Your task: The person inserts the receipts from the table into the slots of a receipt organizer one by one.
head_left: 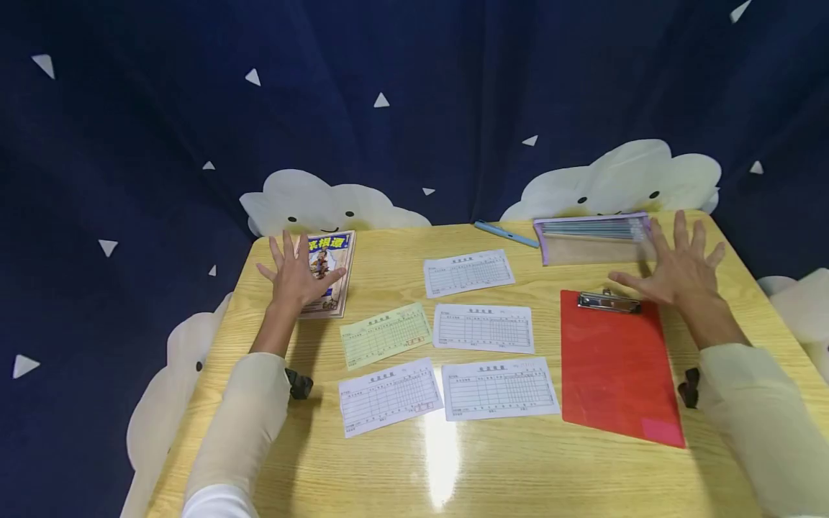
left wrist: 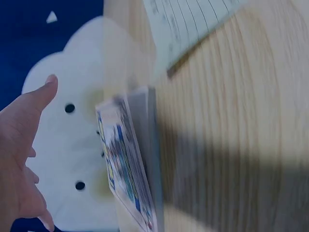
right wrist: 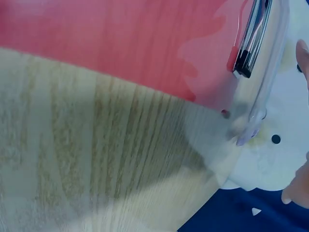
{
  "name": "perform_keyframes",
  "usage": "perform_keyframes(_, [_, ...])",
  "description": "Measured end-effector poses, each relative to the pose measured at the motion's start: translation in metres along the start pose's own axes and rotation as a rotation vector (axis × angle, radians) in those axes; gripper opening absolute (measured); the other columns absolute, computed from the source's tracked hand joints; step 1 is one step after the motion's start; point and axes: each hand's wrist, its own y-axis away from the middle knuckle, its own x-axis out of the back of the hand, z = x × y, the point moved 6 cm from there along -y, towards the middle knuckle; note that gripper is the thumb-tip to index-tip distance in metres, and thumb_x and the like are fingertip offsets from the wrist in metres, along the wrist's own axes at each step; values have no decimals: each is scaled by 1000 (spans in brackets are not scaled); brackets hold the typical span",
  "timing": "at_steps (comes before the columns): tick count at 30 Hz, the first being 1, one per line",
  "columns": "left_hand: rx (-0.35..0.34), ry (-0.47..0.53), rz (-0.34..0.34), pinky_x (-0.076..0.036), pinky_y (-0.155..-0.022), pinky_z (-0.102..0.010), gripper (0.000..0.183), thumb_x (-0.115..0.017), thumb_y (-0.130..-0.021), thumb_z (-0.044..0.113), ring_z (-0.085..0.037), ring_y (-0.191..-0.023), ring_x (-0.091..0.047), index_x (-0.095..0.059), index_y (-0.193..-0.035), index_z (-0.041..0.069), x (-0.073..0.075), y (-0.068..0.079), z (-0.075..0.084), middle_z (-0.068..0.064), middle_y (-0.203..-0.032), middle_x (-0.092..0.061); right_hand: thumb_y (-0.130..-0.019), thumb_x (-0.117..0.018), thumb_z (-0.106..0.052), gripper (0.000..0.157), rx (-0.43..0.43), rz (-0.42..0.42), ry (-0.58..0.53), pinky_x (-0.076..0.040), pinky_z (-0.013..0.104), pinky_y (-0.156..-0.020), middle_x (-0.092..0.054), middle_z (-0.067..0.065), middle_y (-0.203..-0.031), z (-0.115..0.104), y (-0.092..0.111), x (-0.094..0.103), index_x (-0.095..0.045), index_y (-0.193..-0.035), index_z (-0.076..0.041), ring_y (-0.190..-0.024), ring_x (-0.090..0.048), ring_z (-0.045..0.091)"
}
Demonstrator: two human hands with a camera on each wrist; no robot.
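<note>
My left hand [head_left: 295,279] hovers with spread fingers over a small stack of books [head_left: 333,302] at the table's back left; it holds nothing. In the left wrist view the books [left wrist: 126,159] lie beside the hand [left wrist: 21,154], their top cover printed in colour. On the other side, my right hand [head_left: 683,272] is spread wide above the top corner of a red clipboard [head_left: 615,360], near its metal clip [head_left: 609,302]. A mesh zip pouch [head_left: 583,252] with purple edging and thin sticks inside lies just behind that hand.
Several printed slips lie mid-table: a yellow-green slip [head_left: 386,335], a white slip [head_left: 469,273] at the back and a white slip [head_left: 500,388] in front. A blue pen [head_left: 506,234] rests near the back edge. A dark curtain [head_left: 414,86] with white clouds hangs behind the table [head_left: 505,467].
</note>
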Motion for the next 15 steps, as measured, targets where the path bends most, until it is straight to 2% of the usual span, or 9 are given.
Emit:
perform_keyframes(3, [-26, 75, 20, -5, -106, -75, 107, -63, -77, 64, -40, -145, 13, -11, -153, 9, 2, 2, 13, -21, -159, 4, -74, -55, -74, 116, 15, -18, -45, -1, 78, -102, 18, 27, -154, -5, 6, 0, 12, -151, -20, -139, 10, 54])
perform_keyframes(6, [-56, 143, 36, -16, -110, -68, 103, -65, -78, 59, -42, -146, 0, -13, -153, 11, 4, 4, 29, -21, -159, -3, -75, -58, -71, 115, 35, -56, -114, -12, 76, -102, 4, 30, -155, -13, 12, 0, 13, -151, -21, -138, -6, 55])
perform_keyframes(10, [-93, 206, 23, -29, -109, -60, 99, -67, -79, 56, -44, -143, -14, -18, -152, 11, -1, 4, 52, -21, -158, -10, -76, -63, -65, 113, 66, -105, -197, -20, 75, -99, -11, 31, -153, -22, 19, -1, 3, -153, -15, -134, -18, 56])
perform_keyframes(15, [-147, 267, -53, -26, -112, -57, 94, -70, -80, 50, -43, -142, -20, -24, -150, 6, -19, 2, 83, -23, -155, -18, -76, -68, -61, 106, 76, -165, -250, -25, 74, -97, -25, 32, -148, -30, 30, -5, -17, -151, -6, -129, -28, 54])
